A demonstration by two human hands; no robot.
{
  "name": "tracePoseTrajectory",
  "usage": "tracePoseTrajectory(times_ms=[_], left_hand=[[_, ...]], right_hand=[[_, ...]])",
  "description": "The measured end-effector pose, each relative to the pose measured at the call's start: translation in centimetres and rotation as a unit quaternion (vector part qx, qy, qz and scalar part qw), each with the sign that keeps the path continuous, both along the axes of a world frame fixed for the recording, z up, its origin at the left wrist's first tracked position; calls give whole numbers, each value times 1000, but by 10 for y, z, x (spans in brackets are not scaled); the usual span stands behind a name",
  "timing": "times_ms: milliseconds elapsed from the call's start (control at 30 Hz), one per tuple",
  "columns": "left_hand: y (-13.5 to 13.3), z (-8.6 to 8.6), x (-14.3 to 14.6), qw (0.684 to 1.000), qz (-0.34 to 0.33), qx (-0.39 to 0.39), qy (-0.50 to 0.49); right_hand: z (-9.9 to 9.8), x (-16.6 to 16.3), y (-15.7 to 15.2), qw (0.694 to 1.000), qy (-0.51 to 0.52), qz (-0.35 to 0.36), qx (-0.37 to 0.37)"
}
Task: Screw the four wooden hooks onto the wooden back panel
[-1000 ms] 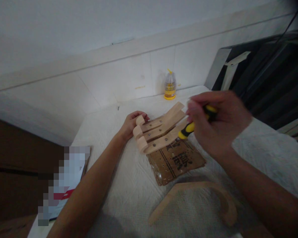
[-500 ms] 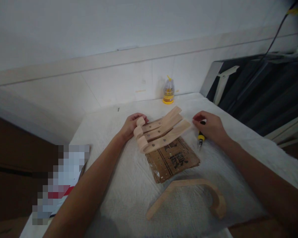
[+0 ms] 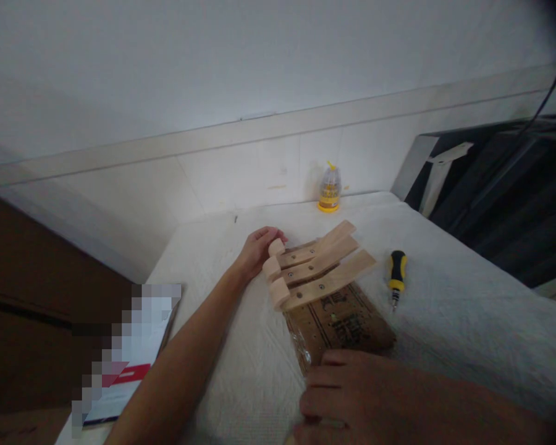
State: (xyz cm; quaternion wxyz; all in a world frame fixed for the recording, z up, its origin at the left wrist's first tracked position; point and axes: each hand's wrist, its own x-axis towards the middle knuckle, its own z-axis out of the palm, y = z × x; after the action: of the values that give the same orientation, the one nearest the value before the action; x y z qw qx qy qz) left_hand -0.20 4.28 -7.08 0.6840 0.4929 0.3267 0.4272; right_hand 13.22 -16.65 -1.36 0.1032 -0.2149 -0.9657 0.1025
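Three curved wooden hooks (image 3: 324, 267) lie side by side across a printed brown cardboard pack (image 3: 352, 321) with glossy wrapping. Dark screw heads or holes show along their flat parts. My left hand (image 3: 259, 250) is at the rounded end of the farthest hook, its fingers bent around that end, partly hidden. At the near edge of the pack, my right hand (image 3: 347, 392) is curled palm-down where a separate wooden hook lay. That hook is now almost wholly covered; a pale sliver shows between the fingers. A black-and-yellow screwdriver (image 3: 398, 272) lies right of the pack.
A clear, yellow-based container (image 3: 329, 190) stands by the wall. One small screw-like piece (image 3: 236, 219) lies at the back left of the white cloth (image 3: 241, 346). Papers (image 3: 130, 371) lie at the left edge. Dark ridged panels (image 3: 505, 179) lean beyond the right edge.
My right hand has moved from beside the screwdriver to the near side, over the separate hook. My left hand stays at the far hook. The whole view has shifted slightly.
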Motion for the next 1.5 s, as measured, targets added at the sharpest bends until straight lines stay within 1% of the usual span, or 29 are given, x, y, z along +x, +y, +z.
tracePoseTrajectory(times_ms=[67, 133, 167, 200, 233, 267, 300, 333, 367, 400, 433, 467, 533, 600, 700, 767, 800, 833, 900, 967, 1067, 1133, 1167, 1233, 1333, 1400, 1433, 1467, 1500], left_hand=[[6, 1, -4, 996, 66, -15, -66], [14, 2, -9, 980, 143, -48, -127], [18, 2, -12, 973, 171, -65, -144], [22, 3, -15, 966, 192, -79, -152], [24, 3, -17, 963, 202, -88, -155], [25, 4, -19, 965, 194, -91, -152], [24, 4, -20, 972, 168, -85, -144], [23, 5, -21, 981, 124, -73, -130], [20, 5, -21, 990, 65, -55, -112], [17, 5, -20, 996, -2, -33, -87], [13, 5, -20, 996, -71, -9, -59], [10, 5, -19, 991, -132, 13, -32], [6, 4, -20, 974, -220, 46, 6], [6, 3, -22, 962, -265, 65, 19], [7, 2, -27, 955, -290, 58, 28], [6, 3, -29, 953, -297, 47, 36], [5, 4, -30, 953, -299, 44, 36], [3, 5, -29, 952, -301, 45, 35], [0, 7, -28, 950, -307, 51, 32], [-3, 8, -25, 945, -319, 57, 35], [-7, 11, -20, 940, -335, 57, 39], [-9, 13, -17, 944, -325, 53, 30], [-10, 14, -15, 949, -310, 50, 22], [-12, 17, -9, 965, -259, 38, 3], [-15, 23, 3, 985, -175, -1, -6], [-20, 29, 12, 991, -136, -21, -5], [-23, 33, 17, 992, -121, -28, -5], [-27, 37, 21, 994, -107, -31, -4], [-31, 42, 25, 994, -103, -31, 2]], right_hand=[[-8, -2, 1, 1000, -2, -13, 11], [-12, 2, 0, 999, 11, -19, 27], [-12, 6, -1, 999, 30, -29, 36], [-10, 10, -3, 997, 53, -41, 35], [-7, 16, -4, 993, 86, -70, 36], [-4, 22, -5, 985, 127, -113, 32], [-2, 29, -5, 976, 163, -144, 19], [0, 35, -4, 955, 220, -199, 19], [0, 42, -2, 933, 268, -240, 26], [-1, 49, 1, 917, 288, -276, -9], [-3, 55, 5, 886, 347, -304, -29], [-7, 61, 9, 849, 407, -331, -58], [-16, 69, 19, 776, 479, -384, -146], [-26, 72, 26, 711, 533, -407, -212], [-39, 69, 33, 622, 584, -448, -268], [-46, 66, 34, 584, 606, -461, -282], [-49, 65, 34, 573, 610, -466, -285], [-51, 64, 35, 569, 612, -470, -283], [-56, 66, 34, 577, 603, -482, -268], [-61, 69, 32, 601, 582, -491, -242], [-68, 72, 27, 640, 562, -478, -215], [-70, 71, 24, 648, 563, -464, -221], [-71, 69, 23, 643, 567, -461, -229], [-68, 65, 25, 619, 583, -464, -247], [-55, 64, 34, 562, 616, -484, -265], [-43, 69, 41, 531, 623, -509, -268], [-37, 74, 45, 530, 616, -518, -268], [-31, 79, 49, 548, 604, -519, -256], [-26, 86, 52, 590, 585, -509, -223]])
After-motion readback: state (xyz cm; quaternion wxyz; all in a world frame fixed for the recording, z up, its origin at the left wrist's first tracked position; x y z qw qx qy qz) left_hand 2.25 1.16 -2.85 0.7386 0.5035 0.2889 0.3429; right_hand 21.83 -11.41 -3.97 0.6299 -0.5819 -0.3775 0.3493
